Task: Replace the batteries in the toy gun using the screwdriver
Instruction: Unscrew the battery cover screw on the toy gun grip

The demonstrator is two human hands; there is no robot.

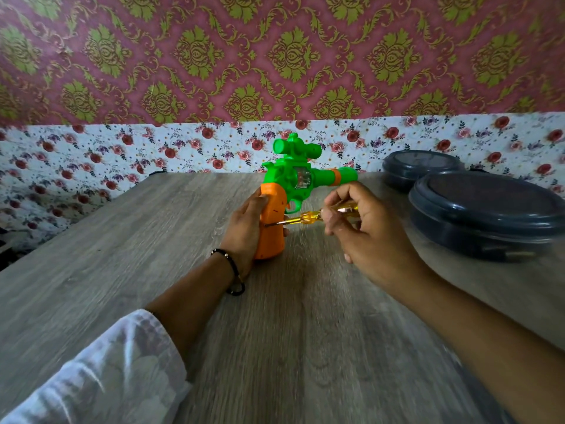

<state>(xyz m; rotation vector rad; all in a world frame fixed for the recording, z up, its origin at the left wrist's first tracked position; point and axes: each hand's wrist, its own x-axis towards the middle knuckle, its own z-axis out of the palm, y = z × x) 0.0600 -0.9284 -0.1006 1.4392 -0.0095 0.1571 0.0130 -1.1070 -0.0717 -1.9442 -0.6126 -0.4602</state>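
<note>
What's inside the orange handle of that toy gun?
Nothing inside shows. The orange grip of the toy gun is closed; the left hand wraps its back while the right hand holds the yellow screwdriver, tip against its side. Any batteries are hidden.

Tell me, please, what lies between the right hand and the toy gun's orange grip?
In the head view, the yellow-handled screwdriver bridges it: the right hand grips its handle, and its shaft reaches the orange grip of the toy gun.

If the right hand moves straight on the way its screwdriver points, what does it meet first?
The orange grip of the toy gun: the screwdriver in the right hand already seems to touch it, though blur hides exact contact.
</note>
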